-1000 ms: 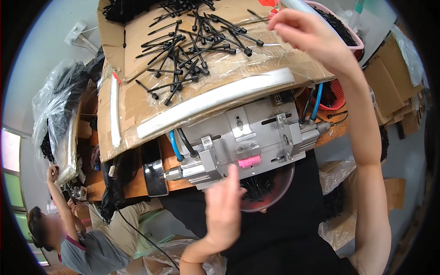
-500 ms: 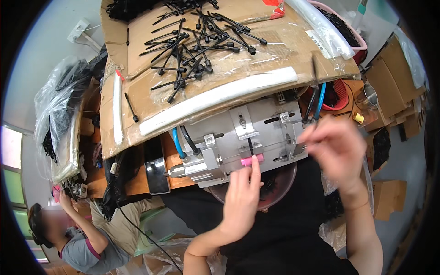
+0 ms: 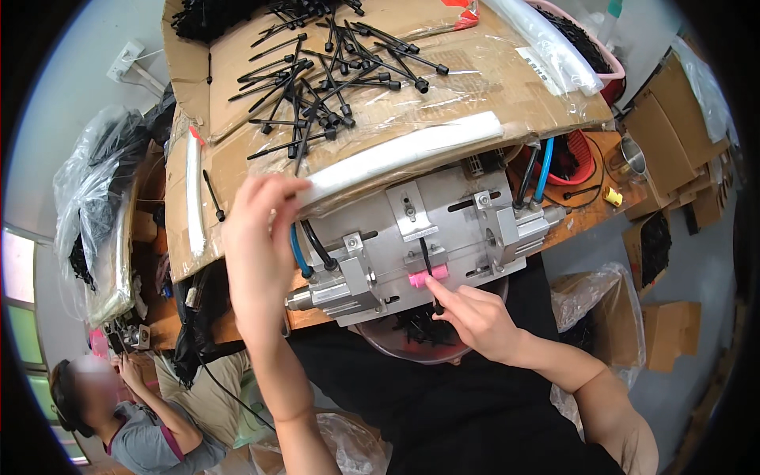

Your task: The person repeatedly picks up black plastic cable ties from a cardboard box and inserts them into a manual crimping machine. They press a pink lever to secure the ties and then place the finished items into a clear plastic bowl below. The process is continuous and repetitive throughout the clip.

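Fingertip of the right hand [image 3: 479,321], index extended and others curled, touches a black rod [image 3: 426,255] lying across the pink block [image 3: 417,280], just below frame centre. The left hand [image 3: 261,229], centre left, has bent fingers; whether either hand grips, I cannot tell. The rod looks light, stiff, smooth; hold mid-shaft. Beyond: flat metal fixture [image 3: 455,231], taped corrugated cardboard [image 3: 499,99].

My left hand [image 3: 261,245] hides one end of the white strip [image 3: 412,154], maybe part of a black rod [image 3: 298,164]; the dark heap [image 3: 215,17] runs off the top!
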